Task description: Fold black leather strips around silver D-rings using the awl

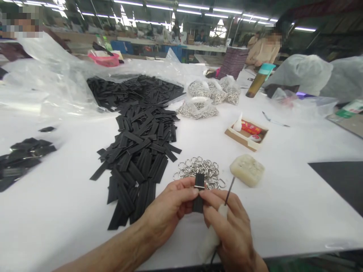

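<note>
Surface: white worktable [283,211] in a lit workshop; other people far off
Left hand [170,206]: fingertips pinching folded black strip [199,190], held above table edge
Right hand [229,223]: pinching same strip; thin brush [229,190] tucked in fingers
Nearby: metal rings [200,170] just beyond; strip pile [138,151] left; pale block [247,170] right
Advice: keep fold ends aligned; press evenly; keep brush tip off strip

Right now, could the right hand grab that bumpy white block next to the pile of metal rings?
Probably yes. The white block lies just beyond the right hand on bare table, with nothing between them. But that hand already holds a thin stick and pinches the black strip, so it isn't free.
</note>
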A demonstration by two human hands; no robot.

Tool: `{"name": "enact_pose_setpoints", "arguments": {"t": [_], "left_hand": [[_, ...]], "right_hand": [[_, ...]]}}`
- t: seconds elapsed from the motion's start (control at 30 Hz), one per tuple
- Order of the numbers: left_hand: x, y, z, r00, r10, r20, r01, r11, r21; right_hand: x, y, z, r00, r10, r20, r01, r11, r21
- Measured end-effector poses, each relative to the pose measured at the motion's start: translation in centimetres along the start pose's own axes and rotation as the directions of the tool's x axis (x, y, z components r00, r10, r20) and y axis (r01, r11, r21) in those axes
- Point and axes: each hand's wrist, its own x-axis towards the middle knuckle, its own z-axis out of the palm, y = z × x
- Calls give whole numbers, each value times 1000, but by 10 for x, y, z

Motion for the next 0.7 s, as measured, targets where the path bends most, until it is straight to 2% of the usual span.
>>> {"name": "enact_pose_setpoints", "arguments": {"t": [0.17,0.27,0.37,0.47,0.57,0.7], "left_hand": [[1,-2,-1,998,-29,-52,26,997,-67],[2,-5,-2,992,-54,-117,51,998,-27],[2,-9,-2,993,-31,-114,39,997,69],[0,-11,-1,998,45,-49,-34,979,199],[-4,-11,1,995,100,-15,-92,956,279],[-9,-10,5,989,146,-9,-130,905,406]], "right_hand": [[-9,-1,-3,1000,31,-3,-31,993,111],[-23,-5,4,979,204,-4,-192,926,324],[-26,-12,9,889,457,-28,-385,779,495],[-15,-17,10,782,622,-51,-523,698,489],[-3,-17,5,716,698,23,-628,630,457],[3,-13,-2,649,745,154,-706,514,488]]}}
